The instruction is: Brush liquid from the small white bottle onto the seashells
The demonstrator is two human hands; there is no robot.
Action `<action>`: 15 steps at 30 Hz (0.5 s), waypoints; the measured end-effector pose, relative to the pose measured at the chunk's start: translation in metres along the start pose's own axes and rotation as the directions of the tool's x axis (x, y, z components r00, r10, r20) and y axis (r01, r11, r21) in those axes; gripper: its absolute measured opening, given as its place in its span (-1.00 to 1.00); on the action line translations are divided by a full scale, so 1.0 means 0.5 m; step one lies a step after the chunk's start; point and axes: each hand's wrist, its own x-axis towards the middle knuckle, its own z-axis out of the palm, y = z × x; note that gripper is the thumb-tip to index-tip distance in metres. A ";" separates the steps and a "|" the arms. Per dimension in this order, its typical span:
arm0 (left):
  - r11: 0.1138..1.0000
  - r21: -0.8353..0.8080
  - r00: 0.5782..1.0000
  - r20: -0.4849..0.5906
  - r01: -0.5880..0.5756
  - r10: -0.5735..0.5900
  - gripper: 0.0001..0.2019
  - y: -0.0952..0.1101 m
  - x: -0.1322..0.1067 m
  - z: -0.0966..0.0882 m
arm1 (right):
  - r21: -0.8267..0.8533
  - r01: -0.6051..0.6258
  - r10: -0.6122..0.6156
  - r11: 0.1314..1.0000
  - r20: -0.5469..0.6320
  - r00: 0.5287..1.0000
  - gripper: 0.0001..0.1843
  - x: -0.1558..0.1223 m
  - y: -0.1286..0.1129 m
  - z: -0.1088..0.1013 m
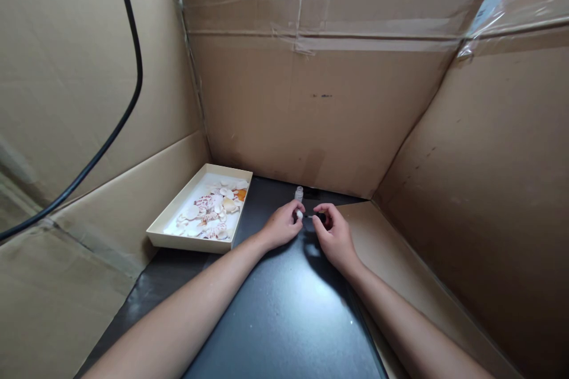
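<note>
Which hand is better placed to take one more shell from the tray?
Probably the left hand: the tray lies on its side, while the right hand would have to cross over.

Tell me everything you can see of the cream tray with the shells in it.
The tray is a shallow cream rectangle with low upright walls, plastic-looking. It lies flat on the black surface, angled, beside the left cardboard wall. Inside lie loose shells, mostly white, some brown-striped, one orange. The left hand, pinching a small white piece, and the right hand are both apart from it.
</note>
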 end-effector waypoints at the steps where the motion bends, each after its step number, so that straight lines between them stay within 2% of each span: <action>1: 1.000 -0.001 1.000 0.000 0.000 0.000 -0.85 0.001 0.000 0.000 | 0.005 0.001 -0.001 1.000 -0.006 1.000 -0.82 0.000 0.000 0.000; 4: 1.000 -0.007 1.000 -0.001 0.002 -0.002 -0.84 0.003 -0.001 -0.001 | 0.054 0.003 -0.005 0.999 0.029 1.000 -0.80 0.000 0.001 0.000; 9: 1.000 -0.004 1.000 -0.002 0.002 -0.002 -0.85 0.004 -0.001 -0.002 | -0.012 -0.005 0.005 1.000 -0.010 1.000 -0.82 0.001 0.004 0.002; 13: 1.000 0.003 1.000 0.003 -0.001 0.001 -0.84 0.004 0.000 -0.002 | 0.056 0.003 -0.005 0.998 0.045 0.999 -0.79 0.001 0.006 0.002; 15: 1.000 0.007 1.000 0.005 0.003 -0.003 -0.85 0.006 0.000 -0.002 | 0.029 0.006 -0.007 1.000 0.040 0.999 -0.80 0.001 0.005 0.002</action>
